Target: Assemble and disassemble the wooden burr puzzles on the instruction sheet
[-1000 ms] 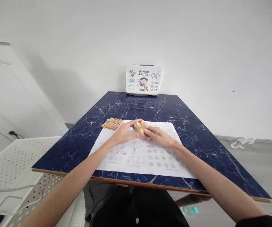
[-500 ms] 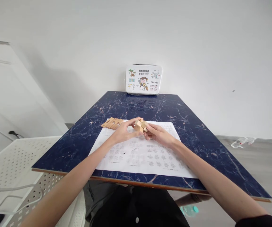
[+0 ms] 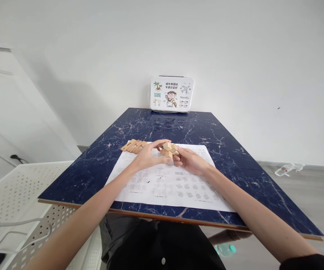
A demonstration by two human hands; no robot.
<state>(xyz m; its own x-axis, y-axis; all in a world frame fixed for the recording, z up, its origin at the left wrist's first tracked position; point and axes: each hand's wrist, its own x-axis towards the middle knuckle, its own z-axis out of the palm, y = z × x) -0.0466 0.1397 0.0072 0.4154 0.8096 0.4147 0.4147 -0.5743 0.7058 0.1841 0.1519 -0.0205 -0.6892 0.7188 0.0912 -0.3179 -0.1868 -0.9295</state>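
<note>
Between my hands is a wooden interlocking puzzle (image 3: 168,149), a light-coloured burr of crossing blocks, held just over a printed sheet (image 3: 162,187). My left hand (image 3: 150,154) grips its left side, thumb at the front and index finger behind. My right hand (image 3: 189,159) has its fingers closed on the right side of the puzzle, some of them curled beneath. The fingers cover parts of its sides and underside. Left of my left hand, several flat wooden pieces with slots (image 3: 133,146) lie overlapping at the sheet's upper left corner.
A white case with cartoon prints (image 3: 171,94) stands against the wall at the back of the dark blue marbled table (image 3: 229,150). A white perforated rack (image 3: 38,183) with a cable is at the left. A clear plastic item (image 3: 287,169) and a bottle (image 3: 226,250) are on the floor.
The wooden puzzle has turned slightly between my hands, so its blocks show at a different angle. My right fingers have shifted on its right side. The rest stays in place.
</note>
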